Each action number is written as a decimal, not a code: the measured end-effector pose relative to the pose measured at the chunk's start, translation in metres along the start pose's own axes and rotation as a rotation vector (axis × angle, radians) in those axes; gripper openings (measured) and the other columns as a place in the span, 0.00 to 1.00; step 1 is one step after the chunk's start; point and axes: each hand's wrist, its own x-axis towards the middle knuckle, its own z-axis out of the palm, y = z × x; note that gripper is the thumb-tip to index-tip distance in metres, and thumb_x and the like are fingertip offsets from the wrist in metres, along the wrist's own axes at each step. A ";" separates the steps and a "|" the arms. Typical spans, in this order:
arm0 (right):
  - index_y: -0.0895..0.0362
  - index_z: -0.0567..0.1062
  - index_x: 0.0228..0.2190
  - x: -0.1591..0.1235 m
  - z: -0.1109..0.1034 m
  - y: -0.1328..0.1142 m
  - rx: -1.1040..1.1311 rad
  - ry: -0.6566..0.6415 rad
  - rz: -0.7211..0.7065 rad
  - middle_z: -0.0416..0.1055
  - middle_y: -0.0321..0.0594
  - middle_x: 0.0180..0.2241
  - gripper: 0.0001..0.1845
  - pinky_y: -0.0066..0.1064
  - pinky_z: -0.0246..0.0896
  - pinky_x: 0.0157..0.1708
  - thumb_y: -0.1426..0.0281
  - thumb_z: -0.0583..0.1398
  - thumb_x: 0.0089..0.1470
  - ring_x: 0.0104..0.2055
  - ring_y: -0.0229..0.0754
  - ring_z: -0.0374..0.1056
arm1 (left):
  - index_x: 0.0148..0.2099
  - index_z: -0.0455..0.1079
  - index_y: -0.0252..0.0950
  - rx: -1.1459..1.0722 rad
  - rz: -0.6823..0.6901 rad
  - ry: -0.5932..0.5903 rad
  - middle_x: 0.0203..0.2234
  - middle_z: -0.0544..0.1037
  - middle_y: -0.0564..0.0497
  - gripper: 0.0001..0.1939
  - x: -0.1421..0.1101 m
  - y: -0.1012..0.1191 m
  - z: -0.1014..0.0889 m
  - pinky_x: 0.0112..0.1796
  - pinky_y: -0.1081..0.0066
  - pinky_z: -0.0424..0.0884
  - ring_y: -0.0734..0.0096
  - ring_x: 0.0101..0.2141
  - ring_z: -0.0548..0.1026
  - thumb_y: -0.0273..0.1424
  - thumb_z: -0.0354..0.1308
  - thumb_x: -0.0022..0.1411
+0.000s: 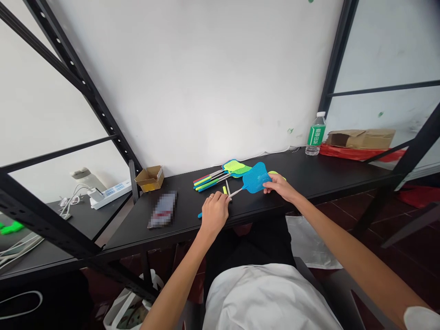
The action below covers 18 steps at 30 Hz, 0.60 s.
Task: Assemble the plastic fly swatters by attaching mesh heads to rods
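A blue fly swatter (256, 178) is held between my two hands, just above the black table. My left hand (215, 208) is closed around its thin handle, and a blue handle end pokes out at the left. At the right edge of the mesh head, my right hand (279, 187) pinches it between thumb and fingers. Behind lies a pile of fly swatters (237, 167) in yellow, green and blue, their handles pointing left. A yellow-green piece (225, 189) and a thin pale stick lie near my left hand. Another yellow-green swatter head is partly hidden behind my right hand.
The black table (192, 215) runs along a white wall. A phone-like blurred object (164, 210) and a small open cardboard box (150, 178) are at the left. A water bottle (315, 135) and a larger cardboard box (364, 138) on red plastic stand at the right. Black metal posts flank both sides.
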 end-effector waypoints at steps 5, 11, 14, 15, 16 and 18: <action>0.56 0.72 0.27 0.000 0.000 -0.001 0.009 -0.017 0.001 0.72 0.35 0.22 0.05 0.30 0.60 0.26 0.67 0.62 0.49 0.24 0.39 0.70 | 0.42 0.72 0.40 -0.032 -0.006 0.015 0.36 0.75 0.47 0.18 0.000 -0.001 0.000 0.38 0.67 0.63 0.65 0.37 0.71 0.36 0.41 0.73; 0.57 0.71 0.28 -0.002 0.001 -0.004 0.034 -0.017 0.019 0.71 0.35 0.23 0.07 0.29 0.61 0.26 0.66 0.63 0.48 0.24 0.39 0.70 | 0.44 0.72 0.40 -0.045 -0.011 0.023 0.36 0.76 0.48 0.16 -0.001 -0.001 -0.001 0.38 0.67 0.62 0.64 0.37 0.72 0.37 0.43 0.73; 0.57 0.72 0.29 -0.002 0.001 -0.004 0.067 -0.002 0.024 0.71 0.35 0.24 0.08 0.29 0.60 0.26 0.66 0.64 0.48 0.24 0.38 0.69 | 0.46 0.71 0.40 -0.040 -0.012 0.022 0.37 0.76 0.47 0.16 -0.002 0.001 -0.002 0.39 0.66 0.62 0.62 0.39 0.72 0.39 0.45 0.72; 0.57 0.72 0.29 -0.002 0.001 -0.004 0.076 0.004 0.025 0.71 0.35 0.24 0.08 0.29 0.60 0.26 0.66 0.64 0.48 0.25 0.38 0.69 | 0.47 0.71 0.39 -0.039 -0.011 0.024 0.37 0.76 0.47 0.16 -0.002 0.002 -0.002 0.40 0.66 0.62 0.62 0.39 0.72 0.39 0.45 0.72; 0.57 0.73 0.29 -0.002 0.001 -0.004 0.084 0.009 0.025 0.71 0.35 0.24 0.08 0.29 0.60 0.26 0.66 0.64 0.48 0.25 0.38 0.69 | 0.47 0.71 0.39 -0.038 -0.010 0.028 0.37 0.76 0.46 0.16 -0.002 0.002 -0.002 0.40 0.66 0.62 0.62 0.39 0.72 0.39 0.44 0.72; 0.57 0.73 0.29 -0.002 0.002 -0.004 0.096 0.016 0.028 0.71 0.35 0.24 0.08 0.29 0.60 0.26 0.66 0.64 0.47 0.25 0.38 0.69 | 0.46 0.72 0.39 -0.034 -0.006 0.033 0.36 0.76 0.47 0.17 -0.002 0.002 -0.002 0.38 0.66 0.61 0.62 0.38 0.72 0.37 0.42 0.73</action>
